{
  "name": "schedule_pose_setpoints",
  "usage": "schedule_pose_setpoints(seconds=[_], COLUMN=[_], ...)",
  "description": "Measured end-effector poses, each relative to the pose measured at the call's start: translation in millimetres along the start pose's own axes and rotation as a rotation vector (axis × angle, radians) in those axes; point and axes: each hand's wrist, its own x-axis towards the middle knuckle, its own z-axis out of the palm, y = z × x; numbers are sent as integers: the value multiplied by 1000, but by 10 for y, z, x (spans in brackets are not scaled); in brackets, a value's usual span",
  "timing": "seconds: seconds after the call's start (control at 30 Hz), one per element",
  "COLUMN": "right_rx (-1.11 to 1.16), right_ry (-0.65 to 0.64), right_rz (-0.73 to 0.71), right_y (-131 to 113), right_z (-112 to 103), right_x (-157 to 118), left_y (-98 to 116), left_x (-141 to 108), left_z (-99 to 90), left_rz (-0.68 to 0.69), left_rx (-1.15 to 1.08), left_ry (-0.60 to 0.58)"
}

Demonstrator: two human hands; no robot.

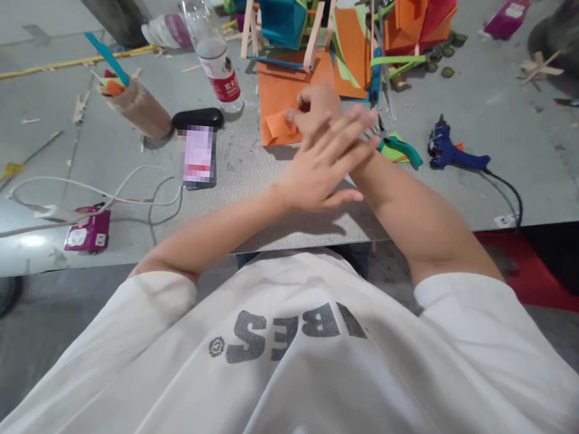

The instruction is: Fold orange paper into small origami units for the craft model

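My left hand (pixel 324 163) lies across my right wrist, its fingers spread and nothing in it. Beneath and beyond it, my right hand (pixel 318 109) is over an orange paper sheet (pixel 274 85), fingers curled with thumb and forefinger near each other; whether they hold anything is hidden. A folded orange piece (pixel 280 128) lies by the right thumb. Behind the sheet stands a wooden stick frame (pixel 312 37) with blue and green folded paper (pixel 282 9). Teal-handled pliers (pixel 401 147) rest just right of my hands.
A blue glue gun (pixel 457 152) lies at the right. To the left are a phone (pixel 199 156), a red-capped bottle (pixel 220 78), a paper-filled cup (pixel 140 108) and white cables (pixel 120 197). An orange-red paper piece (pixel 418 20) stands at the back.
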Motion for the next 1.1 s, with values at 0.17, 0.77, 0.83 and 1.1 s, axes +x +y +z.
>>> schedule_pose_setpoints(seconds=[0.17, 0.77, 0.83, 1.1], right_rx=[-202, -353, -384, -333], right_ry=[159, 91, 111, 152], right_rz=[-61, -128, -111, -53], right_y=[-113, -395, -413, -399], right_z=[109, 293, 276, 241], right_x=[-60, -42, -28, 55], left_y=[352, 521, 486, 385], left_x=[19, -122, -143, -219], left_z=[80, 66, 107, 312], left_rz=[194, -163, -177, -233], left_rx=[-27, -44, -63, -53], left_ry=[-69, 94, 89, 96])
